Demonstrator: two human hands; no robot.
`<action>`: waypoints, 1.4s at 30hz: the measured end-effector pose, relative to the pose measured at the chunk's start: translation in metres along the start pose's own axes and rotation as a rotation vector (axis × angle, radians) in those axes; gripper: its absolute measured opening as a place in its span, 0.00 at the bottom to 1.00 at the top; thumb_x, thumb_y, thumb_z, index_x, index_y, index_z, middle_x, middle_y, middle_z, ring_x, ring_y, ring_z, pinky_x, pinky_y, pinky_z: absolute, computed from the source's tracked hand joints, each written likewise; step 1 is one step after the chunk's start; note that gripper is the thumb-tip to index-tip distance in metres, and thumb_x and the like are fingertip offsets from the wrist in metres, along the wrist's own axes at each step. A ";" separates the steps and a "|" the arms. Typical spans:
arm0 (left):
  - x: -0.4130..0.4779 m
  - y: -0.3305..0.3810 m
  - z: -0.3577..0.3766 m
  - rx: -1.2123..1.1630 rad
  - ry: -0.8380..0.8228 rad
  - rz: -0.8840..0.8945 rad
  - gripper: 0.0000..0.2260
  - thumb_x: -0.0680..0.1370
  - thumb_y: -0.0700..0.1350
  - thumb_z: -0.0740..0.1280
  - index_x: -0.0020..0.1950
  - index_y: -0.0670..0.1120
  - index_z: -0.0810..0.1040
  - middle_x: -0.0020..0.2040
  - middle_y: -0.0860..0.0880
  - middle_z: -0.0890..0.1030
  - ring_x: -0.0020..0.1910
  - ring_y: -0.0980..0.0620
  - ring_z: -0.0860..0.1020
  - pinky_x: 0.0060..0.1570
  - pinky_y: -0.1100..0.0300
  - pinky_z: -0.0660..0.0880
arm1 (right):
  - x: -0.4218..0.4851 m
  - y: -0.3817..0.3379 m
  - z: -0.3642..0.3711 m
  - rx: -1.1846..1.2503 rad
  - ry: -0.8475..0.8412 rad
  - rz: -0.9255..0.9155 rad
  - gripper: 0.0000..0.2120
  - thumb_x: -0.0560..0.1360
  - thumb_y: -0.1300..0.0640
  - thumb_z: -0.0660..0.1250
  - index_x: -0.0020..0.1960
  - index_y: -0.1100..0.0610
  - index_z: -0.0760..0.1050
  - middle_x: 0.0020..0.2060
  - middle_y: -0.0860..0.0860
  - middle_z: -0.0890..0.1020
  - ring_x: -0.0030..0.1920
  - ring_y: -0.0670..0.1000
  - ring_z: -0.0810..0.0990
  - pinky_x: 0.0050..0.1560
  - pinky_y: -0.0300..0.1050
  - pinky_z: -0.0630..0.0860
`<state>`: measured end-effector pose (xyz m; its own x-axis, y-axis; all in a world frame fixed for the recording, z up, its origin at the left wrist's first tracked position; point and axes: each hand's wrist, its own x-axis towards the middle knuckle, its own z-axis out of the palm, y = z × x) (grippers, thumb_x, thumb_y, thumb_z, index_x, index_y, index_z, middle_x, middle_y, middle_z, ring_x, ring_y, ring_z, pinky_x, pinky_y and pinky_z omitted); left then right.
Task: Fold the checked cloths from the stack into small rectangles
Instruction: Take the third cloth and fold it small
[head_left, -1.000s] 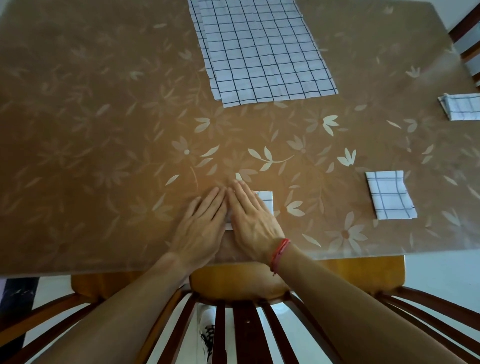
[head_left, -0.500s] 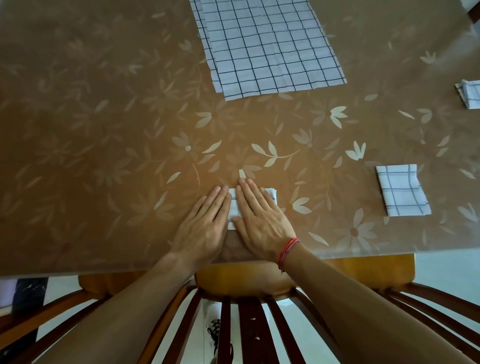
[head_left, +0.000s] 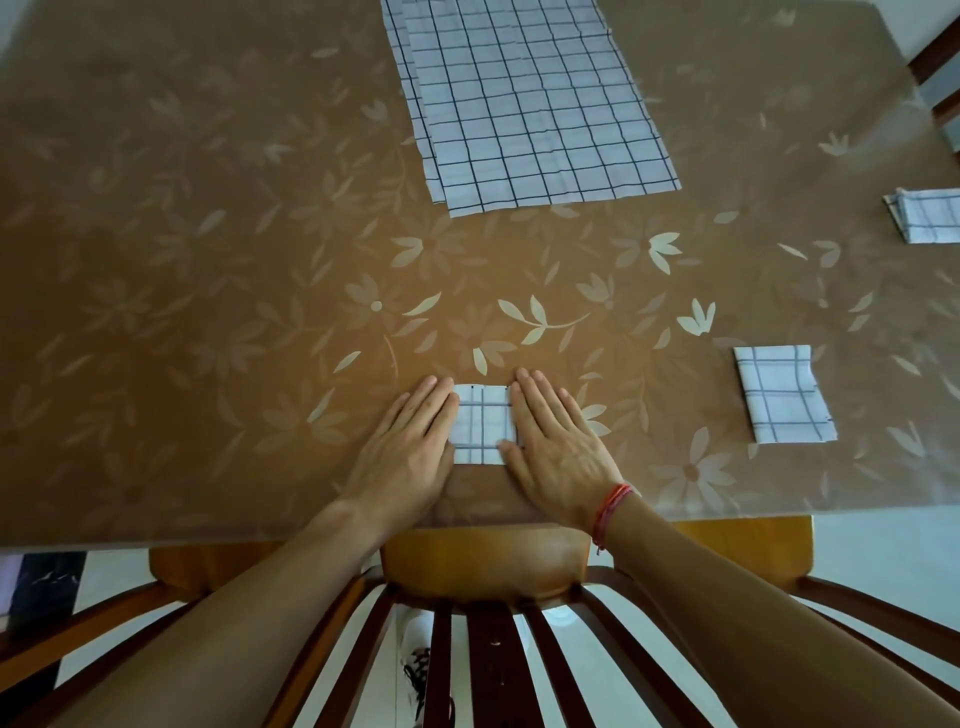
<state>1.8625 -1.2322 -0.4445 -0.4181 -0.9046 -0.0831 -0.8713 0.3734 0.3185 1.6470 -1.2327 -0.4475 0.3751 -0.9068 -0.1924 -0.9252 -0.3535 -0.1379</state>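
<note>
Cloth (head_left: 483, 423) between left hand (head_left: 410, 447), right hand (head_left: 556, 441)

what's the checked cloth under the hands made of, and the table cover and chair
The checked cloth: thin woven fabric, probably cotton, matte; it holds flat folds. The table cover: seemingly smooth plastic or vinyl, with soft sheen and printed pale flowers. The chair: wood, apparently varnished; brown, with slight shine on the slats.

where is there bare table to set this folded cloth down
The table is bare all down its left, beside the stack and the left hand. So is the band between stack and hands. A narrower gap lies between the right hand and the near folded cloth. The right side is crowded: the far folded cloth sits there too.
</note>
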 end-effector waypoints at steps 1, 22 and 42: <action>0.002 0.002 -0.003 -0.018 0.011 -0.011 0.23 0.81 0.45 0.57 0.76 0.42 0.62 0.77 0.46 0.61 0.77 0.49 0.55 0.75 0.54 0.52 | 0.000 -0.002 -0.002 0.012 -0.006 0.006 0.31 0.83 0.44 0.46 0.79 0.62 0.52 0.79 0.57 0.52 0.79 0.55 0.50 0.77 0.53 0.50; 0.020 0.029 -0.039 -0.563 0.162 -0.228 0.27 0.71 0.27 0.61 0.66 0.48 0.72 0.51 0.55 0.76 0.50 0.57 0.74 0.47 0.77 0.66 | 0.019 -0.017 -0.046 0.110 0.061 0.026 0.26 0.75 0.53 0.65 0.73 0.51 0.67 0.65 0.55 0.74 0.65 0.59 0.72 0.71 0.56 0.61; -0.044 0.033 -0.080 -1.247 0.182 -0.793 0.11 0.74 0.44 0.74 0.55 0.47 0.79 0.52 0.49 0.83 0.50 0.53 0.82 0.50 0.55 0.80 | -0.025 -0.055 -0.100 1.085 0.145 0.445 0.04 0.76 0.61 0.69 0.46 0.53 0.82 0.42 0.49 0.85 0.45 0.49 0.84 0.47 0.46 0.82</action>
<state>1.8727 -1.1969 -0.3547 0.1672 -0.8306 -0.5312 -0.0362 -0.5436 0.8386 1.6832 -1.2135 -0.3379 -0.0427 -0.9432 -0.3294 -0.4143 0.3167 -0.8533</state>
